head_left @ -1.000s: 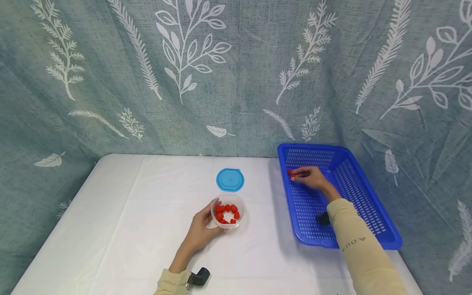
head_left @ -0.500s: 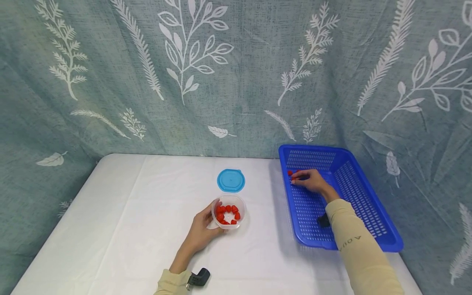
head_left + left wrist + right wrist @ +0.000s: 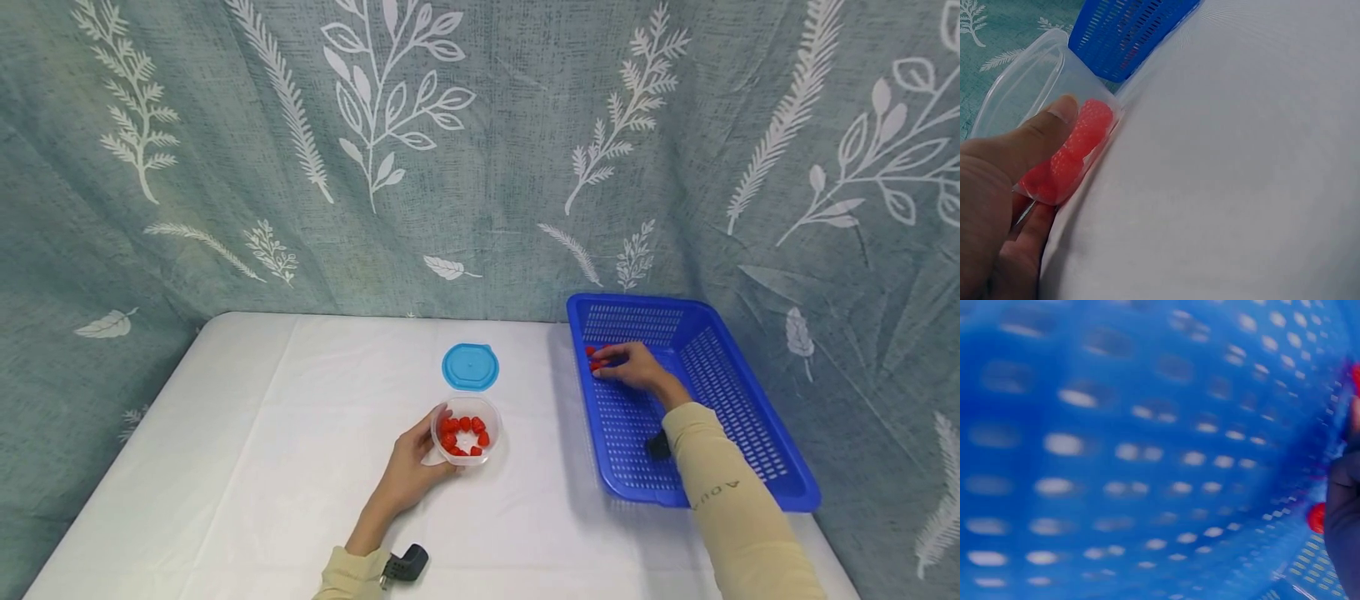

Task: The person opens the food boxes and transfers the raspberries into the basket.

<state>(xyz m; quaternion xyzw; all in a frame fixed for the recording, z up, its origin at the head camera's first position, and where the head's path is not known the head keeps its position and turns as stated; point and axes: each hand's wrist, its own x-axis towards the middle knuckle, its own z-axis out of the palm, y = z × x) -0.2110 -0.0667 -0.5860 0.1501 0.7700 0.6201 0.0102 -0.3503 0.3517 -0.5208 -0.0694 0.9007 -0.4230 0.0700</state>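
Note:
My left hand point(image 3: 411, 468) grips a clear plastic tub point(image 3: 491, 408) by its side on the white table, thumb on the near wall. Several red raspberries point(image 3: 448, 439) lie in a ring on its floor; in the left wrist view the raspberries point(image 3: 1088, 128) show bumpy through the wall. At the far left inside the blue basket point(image 3: 615, 487), my right hand point(image 3: 633, 367) has thumb and forefinger closed around a raspberry point(image 3: 597, 365). Another raspberry point(image 3: 590, 351) lies just beyond the fingertips. The right wrist view shows a raspberry point(image 3: 1317, 518) beside the hand, whose fingers are mostly cut off.
A blue lid point(image 3: 470, 367) lies flat on the white-covered table point(image 3: 315, 400), just behind the tub. The basket has tall perforated walls and stands at the table's right side. A green leaf-patterned curtain point(image 3: 495, 167) hangs behind.
My right hand has shifted slightly within the basket, its fingers staying among the raspberries. The left hand and the tub have stayed in place.

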